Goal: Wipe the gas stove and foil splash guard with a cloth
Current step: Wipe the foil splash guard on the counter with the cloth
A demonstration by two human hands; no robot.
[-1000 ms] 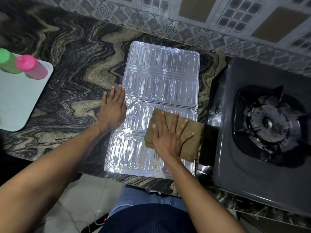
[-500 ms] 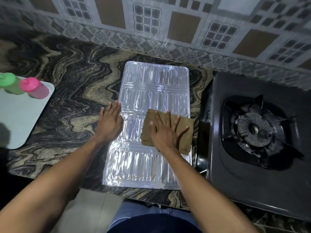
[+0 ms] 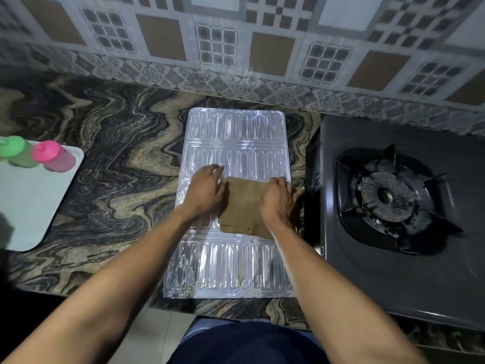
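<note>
The silver foil splash guard (image 3: 231, 266) lies flat on the marbled counter, in the middle of the head view. A brown cloth (image 3: 244, 206) rests on its middle right part. My left hand (image 3: 204, 191) sits at the cloth's far left corner, fingers curled at its edge. My right hand (image 3: 279, 202) is on the cloth's right side, with fingers curled over its far right edge. The black gas stove (image 3: 367, 274) stands just right of the foil, its single burner (image 3: 385, 198) unlit.
A pale tray (image 3: 29, 206) at the left holds a green-capped bottle (image 3: 18, 151) and a pink-capped bottle (image 3: 53, 156). The tiled wall (image 3: 236, 56) runs behind the counter. The counter's front edge (image 3: 105, 292) is close to my body.
My left hand has left the foil's left edge and come to the cloth's corner. My right hand, flat on the cloth before, now curls over its far edge. The camera has tilted up.
</note>
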